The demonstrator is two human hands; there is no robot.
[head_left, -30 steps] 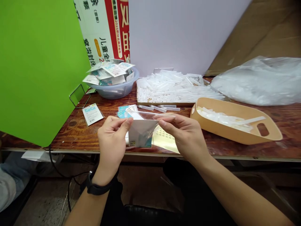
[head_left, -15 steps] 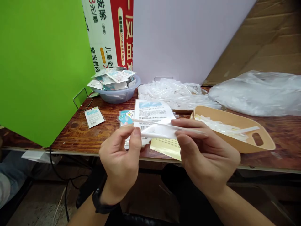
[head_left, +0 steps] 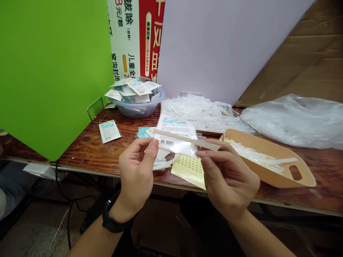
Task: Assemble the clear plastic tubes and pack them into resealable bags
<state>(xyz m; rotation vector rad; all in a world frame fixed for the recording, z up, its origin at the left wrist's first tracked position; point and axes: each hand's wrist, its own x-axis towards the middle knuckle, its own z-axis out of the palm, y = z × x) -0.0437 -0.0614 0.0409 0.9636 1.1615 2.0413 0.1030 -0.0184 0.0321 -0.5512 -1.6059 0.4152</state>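
Note:
My left hand (head_left: 136, 175) and my right hand (head_left: 227, 178) hold a clear plastic packet (head_left: 174, 142) between them, with a printed leaflet and barcode label inside. A long, thin, pale plastic strip (head_left: 187, 140) lies across the packet, its ends pinched near my left thumb and right fingertips. Just below my hands lies a yellow sheet of dot stickers (head_left: 189, 173). A few more packets (head_left: 144, 132) lie behind the packet, partly hidden by it. A black band (head_left: 116, 218) circles my left wrist.
A wooden table (head_left: 85, 150) carries a plastic bowl of packets (head_left: 136, 110), a tray heaped with plastic tubes (head_left: 203, 114), a tan handled tray (head_left: 293, 182), and a clear bag (head_left: 294, 123). A green board (head_left: 50, 78) stands at left. The table's front edge runs below my hands.
The packet has turned from its silvery folded side to show the printed label and barcode. My hands have drawn slightly apart, and the view has tilted and shifted.

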